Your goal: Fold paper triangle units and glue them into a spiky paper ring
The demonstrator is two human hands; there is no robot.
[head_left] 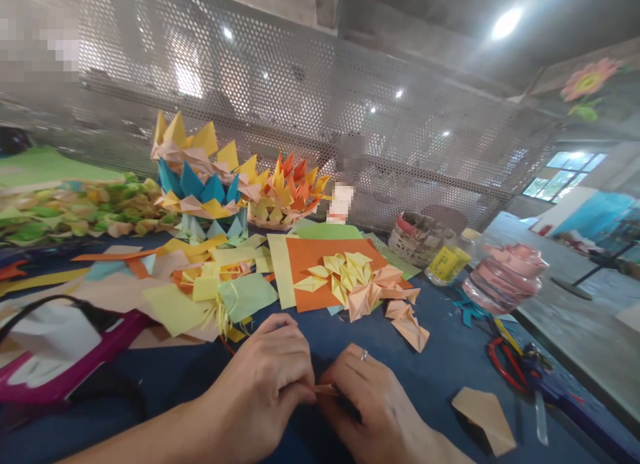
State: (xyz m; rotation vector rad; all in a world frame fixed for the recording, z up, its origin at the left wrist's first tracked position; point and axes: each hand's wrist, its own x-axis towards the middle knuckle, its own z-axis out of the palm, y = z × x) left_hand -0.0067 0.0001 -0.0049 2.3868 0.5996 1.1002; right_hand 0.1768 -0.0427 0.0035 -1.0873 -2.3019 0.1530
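Low over the dark blue table, my left hand (274, 371) and my right hand (373, 394) are close together, fingers closed. Between them they pinch a small folded piece of peach paper (326, 389), of which only a narrow edge shows. A ring is on a finger of my right hand. Just beyond the hands lie folded pale yellow paper pieces (354, 267) on an orange sheet (310, 257). Folded peach paper pieces (364, 299) lie along the sheet's near right corner. Another peach paper (484, 419), partly folded, rests to the right of my right hand.
Layered paper lotus flowers (200, 184) stand at the back left. Loose paper scraps (175, 304) and a magenta-framed object (70, 371) lie left. On the right are a yellow-labelled bottle (449, 261), a pink jug (507, 277), red-handled scissors (506, 365) and a blue glue gun (575, 404).
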